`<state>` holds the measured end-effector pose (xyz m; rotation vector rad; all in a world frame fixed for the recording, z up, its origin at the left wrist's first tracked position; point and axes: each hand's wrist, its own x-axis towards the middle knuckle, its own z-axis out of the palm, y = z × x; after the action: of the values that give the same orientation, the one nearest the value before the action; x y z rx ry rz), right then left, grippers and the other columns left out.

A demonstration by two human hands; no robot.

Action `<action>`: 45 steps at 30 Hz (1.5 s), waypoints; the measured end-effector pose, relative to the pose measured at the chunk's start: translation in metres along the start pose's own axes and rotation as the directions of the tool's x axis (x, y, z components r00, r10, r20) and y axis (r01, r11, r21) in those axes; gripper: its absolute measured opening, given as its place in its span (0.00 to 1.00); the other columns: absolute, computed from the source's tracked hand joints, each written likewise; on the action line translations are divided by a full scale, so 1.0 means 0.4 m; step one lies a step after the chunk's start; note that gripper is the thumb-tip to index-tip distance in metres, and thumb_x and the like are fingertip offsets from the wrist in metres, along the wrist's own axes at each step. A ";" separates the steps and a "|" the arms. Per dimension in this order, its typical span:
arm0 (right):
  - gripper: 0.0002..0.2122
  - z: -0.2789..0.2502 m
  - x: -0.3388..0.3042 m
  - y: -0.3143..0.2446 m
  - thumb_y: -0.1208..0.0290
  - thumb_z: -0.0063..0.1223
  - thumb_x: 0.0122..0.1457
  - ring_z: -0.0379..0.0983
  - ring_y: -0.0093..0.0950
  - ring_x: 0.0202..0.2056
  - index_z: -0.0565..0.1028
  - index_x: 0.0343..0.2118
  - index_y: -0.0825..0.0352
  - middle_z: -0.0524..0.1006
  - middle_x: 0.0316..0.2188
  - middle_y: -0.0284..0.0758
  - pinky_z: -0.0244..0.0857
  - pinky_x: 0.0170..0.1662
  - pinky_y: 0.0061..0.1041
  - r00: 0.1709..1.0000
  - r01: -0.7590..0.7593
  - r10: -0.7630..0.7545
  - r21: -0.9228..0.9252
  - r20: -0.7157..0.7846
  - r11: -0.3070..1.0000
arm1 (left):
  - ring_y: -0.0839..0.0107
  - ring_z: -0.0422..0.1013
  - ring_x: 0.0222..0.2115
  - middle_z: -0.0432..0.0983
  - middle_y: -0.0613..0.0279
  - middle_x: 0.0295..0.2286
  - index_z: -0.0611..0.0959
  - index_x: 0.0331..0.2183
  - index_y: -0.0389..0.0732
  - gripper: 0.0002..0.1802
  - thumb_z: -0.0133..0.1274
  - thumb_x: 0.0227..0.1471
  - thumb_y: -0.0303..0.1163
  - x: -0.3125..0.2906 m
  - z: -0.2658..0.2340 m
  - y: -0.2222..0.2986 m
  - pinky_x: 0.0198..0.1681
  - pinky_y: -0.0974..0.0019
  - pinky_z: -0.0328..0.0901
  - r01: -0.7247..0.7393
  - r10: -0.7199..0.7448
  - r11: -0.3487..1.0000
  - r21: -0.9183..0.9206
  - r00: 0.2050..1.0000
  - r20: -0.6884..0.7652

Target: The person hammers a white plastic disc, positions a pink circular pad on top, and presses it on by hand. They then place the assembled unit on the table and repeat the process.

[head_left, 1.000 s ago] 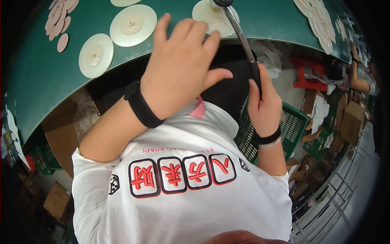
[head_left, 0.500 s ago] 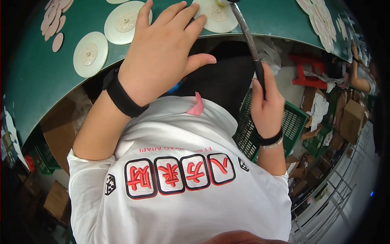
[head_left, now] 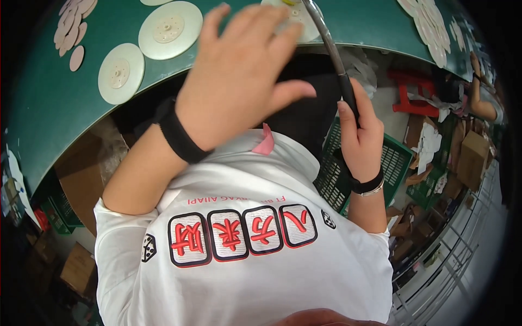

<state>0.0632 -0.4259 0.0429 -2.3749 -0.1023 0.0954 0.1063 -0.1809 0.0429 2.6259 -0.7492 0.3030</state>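
In my right hand [head_left: 363, 127] is a hammer [head_left: 327, 41], gripped by its black handle below a shiny metal shaft. Its head is mostly cut off by the top edge, with a yellow bit showing over a white disc [head_left: 307, 24]. My left hand [head_left: 239, 70], blurred, stretches palm down over the table's near edge with fingers spread, its fingertips close to that disc. Two more white discs lie to its left, one upper disc [head_left: 187, 19] and one lower disc [head_left: 107, 81]. Each has a round centre with small holes and a raised hub.
On the green table [head_left: 49, 125] lie pink ovals [head_left: 72, 22] at the far left and overlapping pale pieces [head_left: 427, 27] at the right. A green crate [head_left: 394, 160] stands below, right of my lap. Beyond are a red stool [head_left: 405, 98], cardboard boxes [head_left: 472, 155] and another person's arm [head_left: 481, 100].
My left hand has shifted right, toward the disc under the hammer. My right hand has moved slightly right and down, with the hammer still in it.
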 end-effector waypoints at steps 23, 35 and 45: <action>0.20 0.020 0.012 0.038 0.78 0.54 0.64 0.81 0.44 0.32 0.71 0.59 0.68 0.81 0.37 0.50 0.74 0.35 0.29 0.982 0.135 -0.157 -0.188 -0.108 0.973 | 0.61 0.64 0.60 0.70 0.59 0.56 0.74 0.59 0.44 0.39 0.62 0.51 0.54 0.008 0.013 0.020 0.65 0.44 0.48 -0.009 0.012 0.997 -0.075 0.999 0.051; 0.20 0.003 -0.014 0.014 0.79 0.52 0.66 0.76 0.29 0.29 0.70 0.60 0.72 0.81 0.37 0.46 0.71 0.36 0.25 0.960 0.144 -0.174 -0.145 -0.221 0.979 | 0.54 0.59 0.63 0.67 0.48 0.59 0.74 0.57 0.37 0.37 0.58 0.55 0.53 0.038 0.203 -0.152 0.66 0.37 0.46 -0.344 0.343 0.930 0.128 0.685 -0.643; 0.20 0.016 -0.057 0.020 0.80 0.53 0.64 0.76 0.32 0.24 0.71 0.60 0.70 0.80 0.33 0.47 0.70 0.31 0.26 0.970 0.130 -0.164 -0.187 -0.180 0.974 | 0.55 0.61 0.61 0.67 0.50 0.57 0.74 0.57 0.38 0.36 0.61 0.53 0.49 0.033 0.207 -0.150 0.66 0.36 0.47 -0.257 0.382 0.924 0.283 0.666 -0.641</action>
<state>0.0404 -0.4294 0.0335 -2.5272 -0.2004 -0.2258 0.1580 -0.1753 -0.0463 2.2092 -0.9232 1.4174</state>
